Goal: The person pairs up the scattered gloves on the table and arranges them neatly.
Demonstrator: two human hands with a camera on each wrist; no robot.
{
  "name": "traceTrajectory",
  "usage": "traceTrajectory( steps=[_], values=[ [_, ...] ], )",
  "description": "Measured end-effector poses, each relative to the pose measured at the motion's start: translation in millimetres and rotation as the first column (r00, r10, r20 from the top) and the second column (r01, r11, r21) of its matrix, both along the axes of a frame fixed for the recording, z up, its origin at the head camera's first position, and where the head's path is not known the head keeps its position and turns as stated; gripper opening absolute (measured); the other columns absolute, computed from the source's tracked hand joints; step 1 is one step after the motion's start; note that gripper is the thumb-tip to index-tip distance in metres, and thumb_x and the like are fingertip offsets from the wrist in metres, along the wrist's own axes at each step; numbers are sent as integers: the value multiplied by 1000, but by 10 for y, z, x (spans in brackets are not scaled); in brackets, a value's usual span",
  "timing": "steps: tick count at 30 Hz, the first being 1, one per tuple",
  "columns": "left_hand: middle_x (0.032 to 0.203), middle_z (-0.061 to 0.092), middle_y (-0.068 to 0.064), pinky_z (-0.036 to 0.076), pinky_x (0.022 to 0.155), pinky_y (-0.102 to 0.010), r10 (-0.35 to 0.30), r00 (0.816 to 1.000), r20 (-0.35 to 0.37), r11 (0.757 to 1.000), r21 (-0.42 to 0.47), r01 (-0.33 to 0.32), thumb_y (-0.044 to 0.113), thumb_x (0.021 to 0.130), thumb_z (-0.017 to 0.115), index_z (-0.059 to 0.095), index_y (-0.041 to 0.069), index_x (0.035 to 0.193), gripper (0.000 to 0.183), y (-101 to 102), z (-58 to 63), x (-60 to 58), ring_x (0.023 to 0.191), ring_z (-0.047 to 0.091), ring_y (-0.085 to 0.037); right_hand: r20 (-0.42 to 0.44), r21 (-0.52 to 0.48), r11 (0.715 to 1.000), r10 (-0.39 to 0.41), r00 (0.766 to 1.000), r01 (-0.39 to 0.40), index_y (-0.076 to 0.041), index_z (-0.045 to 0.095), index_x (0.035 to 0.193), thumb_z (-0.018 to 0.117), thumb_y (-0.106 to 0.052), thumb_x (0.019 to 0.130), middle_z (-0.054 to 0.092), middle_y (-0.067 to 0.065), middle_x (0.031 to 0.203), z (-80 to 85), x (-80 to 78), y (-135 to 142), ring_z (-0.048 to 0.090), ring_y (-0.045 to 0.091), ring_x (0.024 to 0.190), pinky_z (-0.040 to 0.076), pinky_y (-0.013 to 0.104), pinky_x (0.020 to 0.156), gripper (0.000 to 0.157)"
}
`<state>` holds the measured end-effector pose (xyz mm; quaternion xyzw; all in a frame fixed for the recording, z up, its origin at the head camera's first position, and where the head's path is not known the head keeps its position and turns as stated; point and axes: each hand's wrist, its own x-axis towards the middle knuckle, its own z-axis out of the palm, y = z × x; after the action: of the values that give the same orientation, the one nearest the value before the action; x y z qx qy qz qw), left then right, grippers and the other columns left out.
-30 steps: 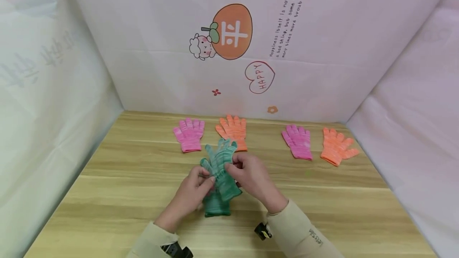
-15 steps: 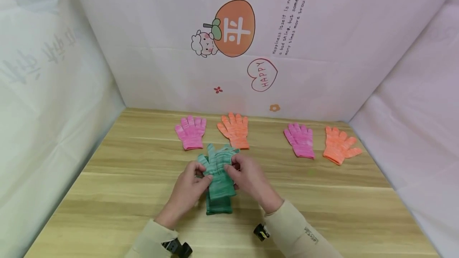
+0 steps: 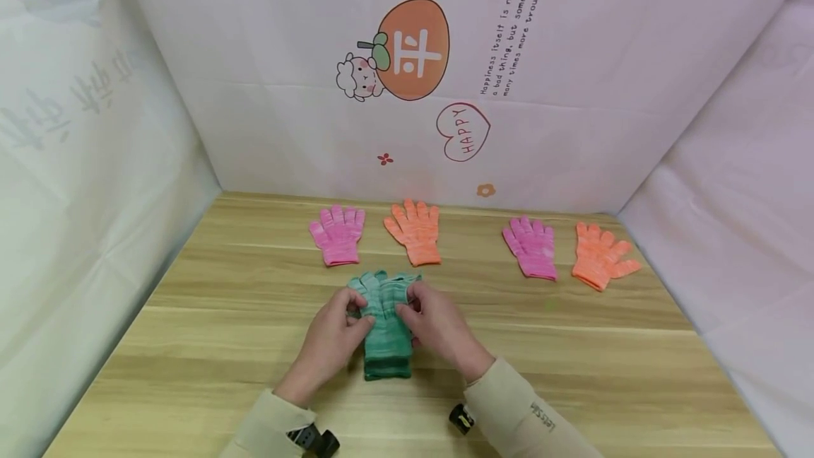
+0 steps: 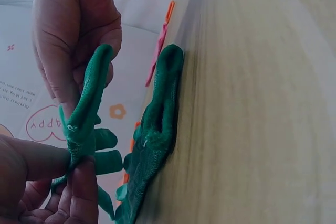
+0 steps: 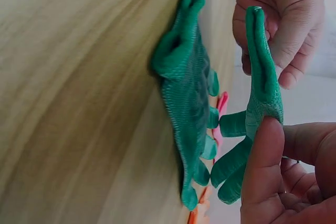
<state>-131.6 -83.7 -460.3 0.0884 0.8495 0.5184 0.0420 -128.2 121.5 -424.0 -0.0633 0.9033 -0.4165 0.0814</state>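
In the head view, a green knit glove (image 3: 388,336) is held just above a second green glove (image 3: 388,370), whose cuff shows below it. My left hand (image 3: 332,334) pinches the held glove's left edge between thumb and fingers. On the opposite edge, my right hand (image 3: 445,324) pinches it the same way. From the left wrist, the lower glove (image 4: 152,129) lies on the wooden surface, apart from the raised one (image 4: 90,100). The right wrist view also shows a gap between the raised glove (image 5: 261,72) and the lying one (image 5: 186,93).
Along the back of the wooden table (image 3: 191,345) lie a pink glove (image 3: 340,235) and an orange glove (image 3: 416,233). Farther right are another pink glove (image 3: 531,247) and another orange one (image 3: 600,256). A printed white cloth (image 3: 286,126) stands behind them.
The held glove has turned from a slant to straight and shifted left and lower in the view, lining up over the other green glove. Both hands keep their pinch.
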Motion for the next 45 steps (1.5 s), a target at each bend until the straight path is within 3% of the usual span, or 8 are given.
traceTrajectory(
  steps=[7,10,18,25,35,41,45],
  values=[
    [106,64,-6,52,69,-33,-10,1000,1,997,-73,10,14,97,71,59,13,111,19,-4,-41,0,79,61,-14,-12,85,996,26,1000,-25,-11,57,92,64,-20,104,57,3,73,-78,-11,-5,57,14,56,48,30,52,16],
    [100,64,-4,51,72,-33,-19,999,-29,995,-101,16,13,95,72,60,13,109,19,-1,-61,7,80,60,-13,-10,109,994,28,1000,-26,-10,56,91,65,-19,104,57,2,72,-103,-4,-10,57,14,55,47,31,52,18],
    [98,64,-4,52,78,-37,-48,995,-87,987,-156,34,10,92,73,61,11,106,18,5,-95,21,83,60,-14,40,152,988,15,999,-21,-10,56,94,65,-20,103,58,4,77,-161,4,-24,59,15,57,49,32,54,17],
    [97,63,-5,50,76,-35,-64,994,-92,981,-190,46,8,91,74,62,10,107,20,13,-133,21,82,57,-14,84,163,987,-1,996,-13,-11,56,98,65,-22,103,58,4,80,-185,-3,-25,60,16,60,50,32,55,15],
    [98,62,-7,50,72,-31,-98,993,-73,975,-207,81,8,86,79,61,7,108,28,9,-103,52,81,59,-12,56,247,969,6,998,-20,-12,55,93,66,-22,102,57,3,77,-224,-21,-25,56,17,62,46,32,56,17],
    [93,58,-5,48,72,-31,-109,990,-91,961,-265,81,10,82,85,60,8,108,36,24,-77,82,80,56,-12,51,278,960,7,999,-21,-11,56,92,67,-22,100,56,3,77,-249,-28,-13,54,18,65,44,32,58,18],
    [93,57,-5,48,70,-30,-112,990,-85,951,-298,82,10,81,86,60,7,107,37,45,-59,92,78,55,-12,38,307,951,-41,998,27,-9,58,97,70,-25,99,58,5,81,-241,-3,-10,55,19,69,48,33,61,19]
  ],
)
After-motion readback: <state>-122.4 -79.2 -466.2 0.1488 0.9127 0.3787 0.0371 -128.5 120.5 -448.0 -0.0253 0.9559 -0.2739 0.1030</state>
